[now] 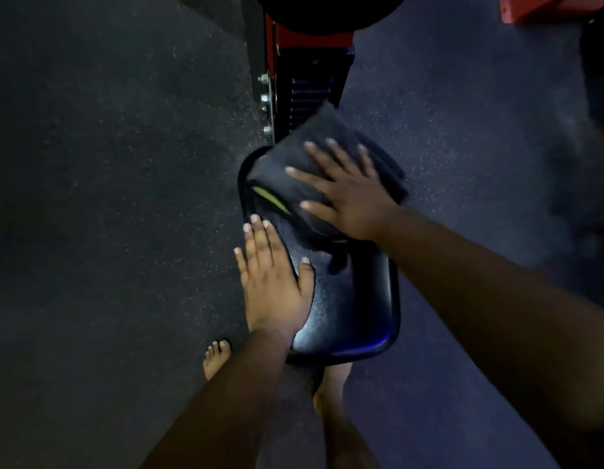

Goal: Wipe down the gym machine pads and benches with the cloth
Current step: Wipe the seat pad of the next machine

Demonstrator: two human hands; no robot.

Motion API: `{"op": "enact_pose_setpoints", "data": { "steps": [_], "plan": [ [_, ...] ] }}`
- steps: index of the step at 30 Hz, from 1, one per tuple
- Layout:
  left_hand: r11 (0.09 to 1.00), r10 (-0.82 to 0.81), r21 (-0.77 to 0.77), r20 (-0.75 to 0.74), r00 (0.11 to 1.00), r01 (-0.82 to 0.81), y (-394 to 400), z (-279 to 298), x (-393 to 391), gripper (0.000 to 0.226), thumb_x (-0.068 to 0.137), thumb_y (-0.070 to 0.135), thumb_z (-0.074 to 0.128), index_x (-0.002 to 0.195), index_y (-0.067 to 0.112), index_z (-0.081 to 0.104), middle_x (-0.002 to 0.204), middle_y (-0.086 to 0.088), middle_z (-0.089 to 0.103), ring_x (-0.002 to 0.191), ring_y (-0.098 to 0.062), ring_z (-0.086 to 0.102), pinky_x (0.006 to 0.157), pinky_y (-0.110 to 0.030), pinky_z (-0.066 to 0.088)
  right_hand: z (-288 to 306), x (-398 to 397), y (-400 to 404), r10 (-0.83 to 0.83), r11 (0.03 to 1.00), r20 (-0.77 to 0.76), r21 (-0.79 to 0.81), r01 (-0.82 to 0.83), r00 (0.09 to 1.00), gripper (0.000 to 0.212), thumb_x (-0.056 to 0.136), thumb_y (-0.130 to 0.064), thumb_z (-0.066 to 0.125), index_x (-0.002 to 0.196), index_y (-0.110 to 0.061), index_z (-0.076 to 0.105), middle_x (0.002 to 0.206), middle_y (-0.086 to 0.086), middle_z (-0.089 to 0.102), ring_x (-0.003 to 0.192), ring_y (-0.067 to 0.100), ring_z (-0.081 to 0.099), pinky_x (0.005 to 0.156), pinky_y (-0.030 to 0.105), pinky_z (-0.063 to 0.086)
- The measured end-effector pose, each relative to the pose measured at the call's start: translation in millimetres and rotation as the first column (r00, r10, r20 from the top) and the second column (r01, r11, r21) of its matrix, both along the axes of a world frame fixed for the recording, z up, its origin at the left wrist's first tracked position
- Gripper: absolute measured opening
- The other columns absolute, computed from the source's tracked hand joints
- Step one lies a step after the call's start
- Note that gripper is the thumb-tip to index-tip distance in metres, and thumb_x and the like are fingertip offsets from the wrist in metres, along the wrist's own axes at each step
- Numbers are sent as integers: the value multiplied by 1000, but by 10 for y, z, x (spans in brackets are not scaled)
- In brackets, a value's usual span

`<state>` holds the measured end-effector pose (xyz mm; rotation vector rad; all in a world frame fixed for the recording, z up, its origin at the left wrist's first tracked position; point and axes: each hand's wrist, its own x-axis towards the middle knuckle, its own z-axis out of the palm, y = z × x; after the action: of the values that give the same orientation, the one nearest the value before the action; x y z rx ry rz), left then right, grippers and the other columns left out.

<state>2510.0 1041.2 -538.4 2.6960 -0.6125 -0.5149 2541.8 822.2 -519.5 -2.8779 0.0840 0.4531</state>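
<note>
A black padded seat [354, 309] of a gym machine sits in the middle of the view, glossy at its near end. A dark folded cloth [293, 164] with a yellow-green tag lies over the seat's far end. My right hand [344, 194] presses flat on the cloth with fingers spread. Along the seat's left edge my left hand [273, 282] rests flat, fingers straight, thumb on the pad.
The machine's red and black frame [276, 82] with bolts rises beyond the seat, under a large black pad [314, 8]. Another red frame piece [537, 8] is at top right. Dark speckled rubber floor [107, 198] surrounds everything. My bare feet [217, 358] stand below the seat.
</note>
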Motion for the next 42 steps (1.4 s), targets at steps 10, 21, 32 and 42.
{"op": "enact_pose_setpoints", "data": {
  "steps": [10, 21, 32, 42],
  "plan": [
    [999, 8, -46, -41, 999, -10, 17, -34, -37, 81, 99, 44, 30, 162, 2, 0, 171, -14, -12, 158, -27, -12, 128, -53, 3, 31, -152, 227, -443, 897, -88, -41, 441, 892, 75, 89, -85, 21, 155, -58, -2, 171, -9, -16, 155, 35, -20, 110, 83, -1],
    [834, 54, -489, -388, 920, -256, 200, 148, 115, 80, 92, 38, 26, 161, 22, -10, 170, 8, -15, 155, -2, -16, 127, -47, -12, 253, -1551, 1312, -460, 888, -102, -45, 457, 882, 72, 95, -78, 25, 158, -55, 0, 172, -6, -9, 158, 32, -12, 111, 81, 11],
    [719, 64, -556, -544, 837, -417, 634, 204, 327, 75, 97, 46, 33, 159, 43, -9, 173, 6, -6, 158, -6, 0, 130, -42, 6, -12, 410, 1019, -430, 901, -50, -88, 425, 901, 77, 93, -79, 27, 160, -48, 3, 172, 1, -11, 154, 42, -18, 105, 86, -6],
    [874, 19, -434, -422, 906, -221, 927, 333, 253, 75, 99, 49, 25, 162, 25, -7, 168, 16, -12, 151, 7, -10, 129, -43, -4, 242, -1346, 1831, 11, 994, -24, -106, -13, 1000, 66, 89, -64, 47, 151, -45, 40, 173, -1, 4, 158, 35, -4, 111, 80, 3]
  ]
}}
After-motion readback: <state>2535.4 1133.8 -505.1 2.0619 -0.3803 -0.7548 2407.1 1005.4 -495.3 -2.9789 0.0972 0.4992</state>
